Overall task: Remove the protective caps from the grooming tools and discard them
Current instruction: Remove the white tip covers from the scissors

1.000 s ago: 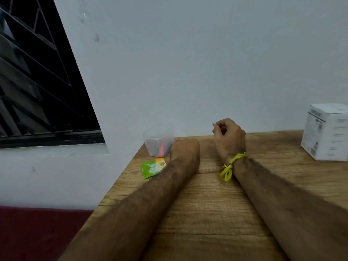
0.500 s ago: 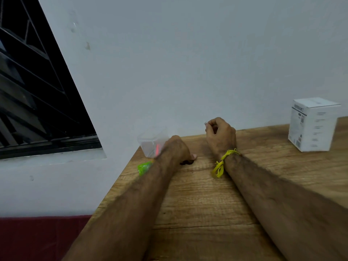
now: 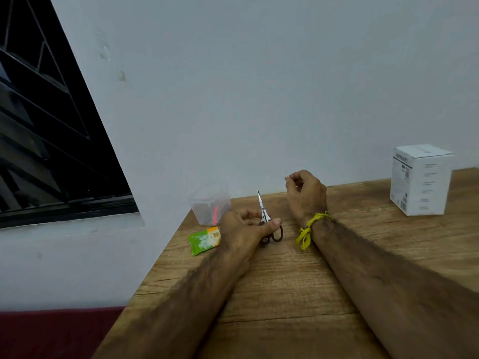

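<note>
On the table (image 3: 298, 294), left hand (image 3: 243, 229) grips scissors (image 3: 265, 216); right hand (image 3: 305, 193) pinches a small clear cap (image 3: 286, 177).

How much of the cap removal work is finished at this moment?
Done, it seems: the scissors in the left hand show bare blade tips. In hand: the right hand pinches a small pale piece, probably the cap, above the table. Left: discarding it. Whether the clear container holds more capped tools is unclear.

wooden table (image 3: 298, 294), white box (image 3: 421, 181) at its far right, green sachet (image 3: 204, 240) near left edge, dark barred window (image 3: 46, 141), grey wall (image 3: 259, 86)
</note>
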Tool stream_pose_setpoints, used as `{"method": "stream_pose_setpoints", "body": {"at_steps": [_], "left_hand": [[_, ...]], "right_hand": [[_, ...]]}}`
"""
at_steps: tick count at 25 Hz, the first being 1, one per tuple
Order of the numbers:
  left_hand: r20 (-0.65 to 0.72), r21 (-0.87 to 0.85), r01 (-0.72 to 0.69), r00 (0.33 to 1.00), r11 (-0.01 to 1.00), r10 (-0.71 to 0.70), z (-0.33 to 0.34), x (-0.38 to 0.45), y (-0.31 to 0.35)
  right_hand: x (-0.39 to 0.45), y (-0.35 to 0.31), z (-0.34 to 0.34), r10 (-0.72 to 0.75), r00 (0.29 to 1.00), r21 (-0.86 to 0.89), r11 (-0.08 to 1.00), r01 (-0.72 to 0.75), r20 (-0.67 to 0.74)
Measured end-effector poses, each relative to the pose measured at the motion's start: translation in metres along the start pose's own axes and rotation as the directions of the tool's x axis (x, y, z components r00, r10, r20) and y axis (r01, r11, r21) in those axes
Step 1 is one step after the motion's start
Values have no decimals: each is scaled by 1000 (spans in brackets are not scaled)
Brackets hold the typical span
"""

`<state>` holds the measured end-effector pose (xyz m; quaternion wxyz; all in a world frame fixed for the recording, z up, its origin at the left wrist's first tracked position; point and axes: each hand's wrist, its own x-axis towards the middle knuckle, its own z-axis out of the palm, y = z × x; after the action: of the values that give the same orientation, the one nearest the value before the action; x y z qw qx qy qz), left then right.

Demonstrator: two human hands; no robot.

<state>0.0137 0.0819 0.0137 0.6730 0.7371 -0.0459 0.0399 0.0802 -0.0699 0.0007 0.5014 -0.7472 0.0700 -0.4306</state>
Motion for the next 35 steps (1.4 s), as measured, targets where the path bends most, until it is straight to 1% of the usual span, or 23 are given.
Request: {"method": "stream_pose_setpoints", "body": {"at_steps": [4, 8, 12, 15, 17, 19, 22, 25, 27, 29, 32, 35], "left_hand": [[1, -1, -5, 1000, 1000, 5, -3, 9, -8], [12, -37, -7, 1000, 999, 8, -8, 11, -9], [69, -73, -7, 998, 997, 12, -10, 11, -9], [89, -56, -26, 996, 998, 31, -10, 13, -10], [75, -40, -29, 997, 999, 32, -10, 14, -12], [83, -18, -48, 995, 999, 50, -9, 15, -13], [122, 5, -66, 990, 998, 65, -8, 16, -13], [177, 22, -49, 983, 999, 44, -7, 14, -12], [244, 59, -59, 969, 997, 43, -11, 15, -13], [296, 48, -89, 953, 995, 71, -13, 13, -13], [321, 18, -127, 940, 992, 115, -13, 9, -13], [322, -14, -152, 935, 988, 149, -11, 8, -12]], "right_hand": [[-5, -3, -3, -84, 996, -28, 996, 85, 37], [-7, -4, -2, -89, 995, -45, 995, 92, 50], [-15, -7, -2, -123, 989, -18, 992, 125, 79], [-21, -12, -7, -91, 992, 15, 996, 90, 89], [-25, -11, -17, -80, 986, 10, 997, 80, 148], [-31, -10, -33, -113, 973, 1, 993, 115, 201], [-38, -15, -46, -113, 976, 72, 992, 101, 187], [-39, -18, -45, -101, 977, 136, 988, 76, 187], [-39, -18, -45, -166, 969, 137, 980, 143, 181], [-39, -17, -48, -293, 941, 95, 955, 280, 171], [-39, -17, -47, -484, 851, 40, 872, 487, 203], [-37, -15, -44, -614, 749, -40, 766, 641, 250]]}}
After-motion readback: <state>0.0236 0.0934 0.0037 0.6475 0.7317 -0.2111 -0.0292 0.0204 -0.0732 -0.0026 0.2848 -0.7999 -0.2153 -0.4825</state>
